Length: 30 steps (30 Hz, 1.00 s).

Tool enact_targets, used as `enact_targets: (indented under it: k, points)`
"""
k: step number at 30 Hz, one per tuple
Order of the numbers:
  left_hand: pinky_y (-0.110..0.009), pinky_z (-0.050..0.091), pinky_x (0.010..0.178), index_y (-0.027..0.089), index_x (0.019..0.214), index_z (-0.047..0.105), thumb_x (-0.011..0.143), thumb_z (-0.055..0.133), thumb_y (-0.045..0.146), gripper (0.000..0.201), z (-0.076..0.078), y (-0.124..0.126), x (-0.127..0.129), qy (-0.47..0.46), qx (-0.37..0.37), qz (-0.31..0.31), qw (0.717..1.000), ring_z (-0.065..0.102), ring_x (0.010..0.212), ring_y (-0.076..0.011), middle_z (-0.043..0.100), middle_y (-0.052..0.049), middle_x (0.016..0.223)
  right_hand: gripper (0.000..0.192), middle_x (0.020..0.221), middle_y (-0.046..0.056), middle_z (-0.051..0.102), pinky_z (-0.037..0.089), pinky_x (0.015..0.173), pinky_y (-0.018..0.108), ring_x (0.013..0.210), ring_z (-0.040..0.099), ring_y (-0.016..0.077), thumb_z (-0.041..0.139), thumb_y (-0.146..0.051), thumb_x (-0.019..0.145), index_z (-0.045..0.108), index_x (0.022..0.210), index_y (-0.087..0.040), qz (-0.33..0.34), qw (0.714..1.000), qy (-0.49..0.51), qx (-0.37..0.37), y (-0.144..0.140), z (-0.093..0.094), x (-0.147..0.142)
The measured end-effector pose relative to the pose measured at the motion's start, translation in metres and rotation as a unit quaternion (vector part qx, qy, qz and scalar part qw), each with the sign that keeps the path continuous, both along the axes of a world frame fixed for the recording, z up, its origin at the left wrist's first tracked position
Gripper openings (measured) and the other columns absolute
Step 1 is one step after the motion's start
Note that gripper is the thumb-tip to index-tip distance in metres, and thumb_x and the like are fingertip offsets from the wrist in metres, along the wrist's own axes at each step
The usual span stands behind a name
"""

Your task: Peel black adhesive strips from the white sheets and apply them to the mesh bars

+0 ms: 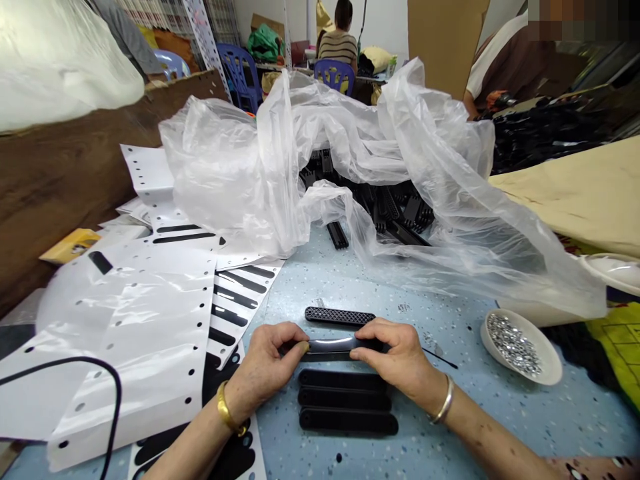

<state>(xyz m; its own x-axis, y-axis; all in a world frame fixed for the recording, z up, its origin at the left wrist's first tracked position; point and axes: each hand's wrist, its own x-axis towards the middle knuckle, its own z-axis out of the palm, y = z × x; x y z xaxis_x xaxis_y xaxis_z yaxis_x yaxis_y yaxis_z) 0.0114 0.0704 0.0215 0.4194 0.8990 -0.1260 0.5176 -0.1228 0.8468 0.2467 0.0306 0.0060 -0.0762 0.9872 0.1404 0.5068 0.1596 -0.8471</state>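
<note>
My left hand (273, 357) pinches the left end of a glossy black strip (331, 345), and my right hand (400, 353) pinches its right end. The strip is stretched level between the two hands and bows slightly. Just below it shows a dark edge; whether that is a second piece cannot be told. Beyond the hands lies a black plastic bar with a lattice pattern (340, 316). Nearer to me, three smooth black bars with rounded ends (349, 421) lie side by side on the blue speckled table (295, 460).
White sticker sheets (135, 333) with black strips cover the left side. A clear plastic bag (225, 173) with black plastic parts (395, 203) sprawls behind. At right stands a white bowl (553, 367) of small shiny metal pieces. A black cable (117, 393) curves at left. Other people sit farther back.
</note>
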Motion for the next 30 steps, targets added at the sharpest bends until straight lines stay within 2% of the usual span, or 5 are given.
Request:
enact_targets:
  k: [6,12,22,30]
  points:
    - [-0.029,0.047,0.066,0.016,0.071,0.066,0.081,0.053,0.025,0.019,-0.001,0.0,-0.001,-0.002,-0.003,-0.007,1.0,0.062,0.066,-0.0171,0.069,-0.002,0.069,0.015,0.08,0.006,0.073,0.054,0.067,0.03,0.073,0.069,0.0187,0.076,-0.016,0.07,0.078,0.085,-0.019,0.019,0.997,0.07,-0.037,-0.001,-0.004,0.006]
    - [-0.028,0.047,0.066,0.016,0.072,0.066,0.082,0.053,0.026,0.02,-0.001,0.0,-0.001,-0.006,-0.009,-0.009,1.0,0.062,0.067,-0.0173,0.068,-0.002,0.069,0.017,0.081,0.008,0.071,0.053,0.068,0.032,0.074,0.068,0.0198,0.075,-0.018,0.072,0.078,0.089,-0.018,0.024,0.993,0.095,-0.062,-0.003,-0.006,0.009]
    - [-0.028,0.046,0.065,0.016,0.072,0.066,0.082,0.052,0.027,0.021,-0.001,0.002,-0.001,-0.001,-0.01,-0.012,1.0,0.062,0.066,-0.0172,0.068,-0.001,0.068,0.022,0.086,0.008,0.072,0.054,0.073,0.033,0.08,0.068,0.0196,0.07,-0.017,0.077,0.076,0.097,-0.02,0.041,0.993,0.106,-0.043,-0.008,-0.006,0.013]
    - [-0.028,0.046,0.066,0.016,0.073,0.067,0.083,0.053,0.028,0.021,-0.001,0.002,0.0,-0.008,-0.01,-0.013,1.0,0.063,0.067,-0.0169,0.069,-0.001,0.069,0.023,0.086,0.009,0.074,0.055,0.073,0.034,0.08,0.069,0.0206,0.073,-0.018,0.074,0.077,0.096,-0.02,0.045,0.994,0.094,-0.041,-0.009,-0.009,0.016]
